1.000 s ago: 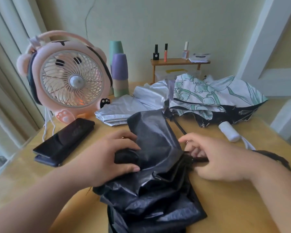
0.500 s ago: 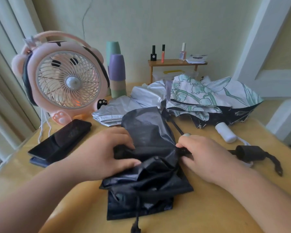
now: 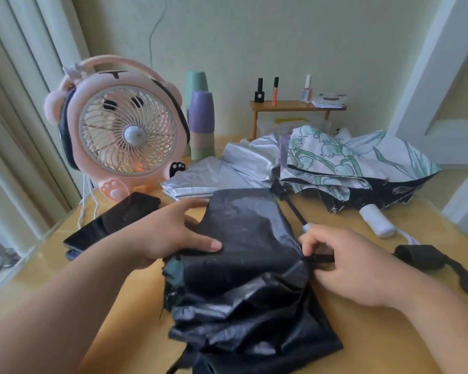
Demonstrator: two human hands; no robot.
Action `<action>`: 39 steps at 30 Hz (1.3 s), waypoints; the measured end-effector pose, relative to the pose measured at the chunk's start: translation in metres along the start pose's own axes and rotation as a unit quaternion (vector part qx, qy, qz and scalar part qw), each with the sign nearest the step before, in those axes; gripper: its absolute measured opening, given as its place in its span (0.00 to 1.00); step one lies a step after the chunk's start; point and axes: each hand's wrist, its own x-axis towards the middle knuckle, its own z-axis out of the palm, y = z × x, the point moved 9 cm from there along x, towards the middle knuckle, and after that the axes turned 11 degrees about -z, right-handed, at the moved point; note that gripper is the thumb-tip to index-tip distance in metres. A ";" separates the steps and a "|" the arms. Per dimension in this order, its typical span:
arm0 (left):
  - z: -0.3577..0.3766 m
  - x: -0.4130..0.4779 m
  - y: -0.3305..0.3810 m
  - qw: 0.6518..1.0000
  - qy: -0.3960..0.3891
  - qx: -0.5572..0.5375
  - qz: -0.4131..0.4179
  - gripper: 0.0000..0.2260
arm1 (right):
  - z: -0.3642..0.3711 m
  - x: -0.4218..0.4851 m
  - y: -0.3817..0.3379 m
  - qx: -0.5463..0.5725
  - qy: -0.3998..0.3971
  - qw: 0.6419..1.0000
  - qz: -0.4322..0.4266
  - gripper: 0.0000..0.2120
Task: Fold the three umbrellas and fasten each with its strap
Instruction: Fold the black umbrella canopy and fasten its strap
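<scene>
**Inspector:** Change noted?
**Assistant:** The black umbrella [image 3: 249,265] lies between the hands, one panel now pulled flat. The left hand [image 3: 168,238] grips its edge and the right hand [image 3: 346,263] pinches the opposite edge. Folding proceeds; nothing fastened yet.

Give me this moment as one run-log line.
stage: folding black umbrella | left hand: grips its canopy | right hand: holds its shaft | silver umbrella, floral umbrella: loose behind
</scene>
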 end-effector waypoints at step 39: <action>0.009 -0.061 0.042 0.928 -0.040 -0.054 0.365 0.35 | 0.012 0.009 -0.004 -0.079 -0.063 0.990 0.095 0.08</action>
